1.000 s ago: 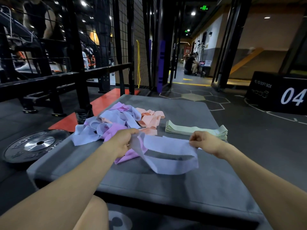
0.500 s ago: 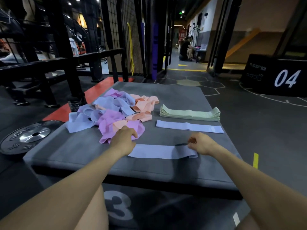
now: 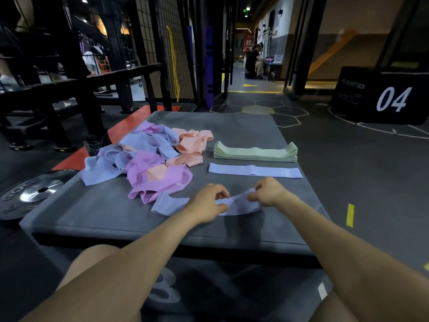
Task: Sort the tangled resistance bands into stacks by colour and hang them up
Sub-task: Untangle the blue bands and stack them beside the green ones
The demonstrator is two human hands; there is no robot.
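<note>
Both hands are on one pale blue band (image 3: 239, 204) near the front edge of the grey padded box top (image 3: 92, 212), about mid-width. Left hand (image 3: 205, 203) has fingers curled, thumb and fingertips pinching the band's middle. Right hand (image 3: 267, 191) is curled too, pinching the band's right end and lifting it slightly off the surface. The band's left end lies flat, its tip touching the tangled pile.

Tangled pile (image 3: 148, 159) covers the left half of the box top, from about mid-depth toward the left edge: blue, pink-purple and peach bands looped over each other. A pink-purple band (image 3: 162, 180) forms the nearest lobe, with a peach piece on top of it. More peach bands (image 3: 195, 141) sit at the pile's far right side.

Right half, toward the far edge: neat green stack (image 3: 255, 152), folded flat, lying parallel to the front edge. Just in front of it, apart, a single flat blue band (image 3: 255, 170), same orientation. The held band is nearer the front edge than that one, not touching it.

Off the box: weight plate (image 3: 34, 194) on the floor by the left edge, black plyo box marked 04 (image 3: 383, 96) far right, black rack (image 3: 69, 89) far left, yellow band (image 3: 174, 66) hanging on the mesh behind.
</note>
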